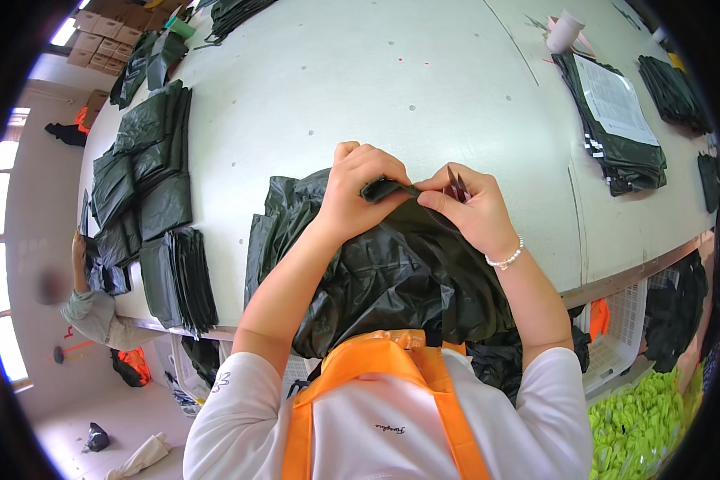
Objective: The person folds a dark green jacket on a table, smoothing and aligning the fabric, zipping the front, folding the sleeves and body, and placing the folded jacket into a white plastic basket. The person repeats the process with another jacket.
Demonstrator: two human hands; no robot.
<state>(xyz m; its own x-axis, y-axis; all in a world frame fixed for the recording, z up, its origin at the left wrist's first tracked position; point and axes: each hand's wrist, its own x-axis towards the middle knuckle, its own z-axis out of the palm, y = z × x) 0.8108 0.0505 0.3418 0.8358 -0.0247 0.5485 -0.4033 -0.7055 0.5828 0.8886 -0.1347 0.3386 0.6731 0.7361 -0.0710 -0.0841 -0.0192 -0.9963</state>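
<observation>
A dark green, shiny garment (376,280) lies bunched on the table edge in front of me and hangs over it toward my lap. My left hand (362,190) is closed on a folded edge of it, with a short rolled flap poking out past the fingers. Close by on the right, my right hand (478,214) pinches the same edge between thumb and finger. It also holds small thread snips (458,184), their pointed blades sticking up from between the fingers. The handle part of the snips is hidden in the palm.
Folded dark green garments (156,168) are piled at the left, beside a neat stack (178,276). At the right, a paper sheet (616,100) lies on another stack, near a white cup (566,30). A co-worker's arm (80,264) reaches in at far left. White crates (620,340) stand below the table.
</observation>
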